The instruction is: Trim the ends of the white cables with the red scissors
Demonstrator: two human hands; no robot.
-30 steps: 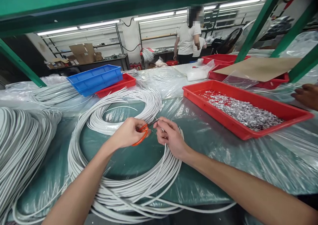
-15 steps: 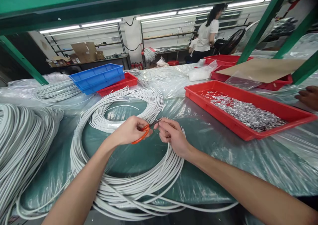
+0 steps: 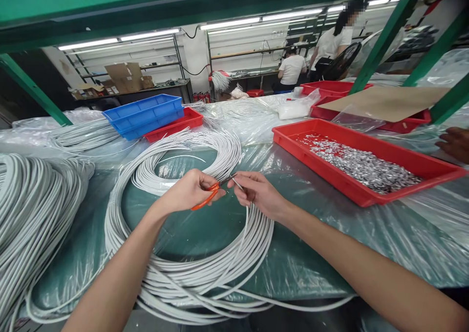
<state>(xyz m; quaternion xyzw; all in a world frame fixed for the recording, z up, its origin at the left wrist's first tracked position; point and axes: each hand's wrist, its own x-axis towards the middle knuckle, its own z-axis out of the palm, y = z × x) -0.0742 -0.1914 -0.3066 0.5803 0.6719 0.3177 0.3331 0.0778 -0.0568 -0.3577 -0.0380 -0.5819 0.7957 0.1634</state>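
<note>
My left hand [image 3: 194, 191] is closed on a pair of orange-handled scissors [image 3: 205, 202], whose dark blades point right. Between the thumb and fingers of my right hand [image 3: 259, 191] is the end of a white cable [image 3: 247, 219], and that end meets the scissor tips. The cable runs down into a large coil of white cable [image 3: 205, 273] beneath both hands. A smaller white coil [image 3: 229, 156] lies just behind, overlapping the large one.
A red tray [image 3: 318, 163] of small metal pieces sits to the right. Thick cable bundles [image 3: 40, 215] lie at the left. Behind are a blue tray [image 3: 146, 114] and a red tray [image 3: 190, 118]. Another person's hand [image 3: 456, 144] is at the right edge; two people are in the background.
My right hand has shifted slightly, and more of the cable end shows at the scissor tips. The standing person in the background has moved right, uncovering a seated person.
</note>
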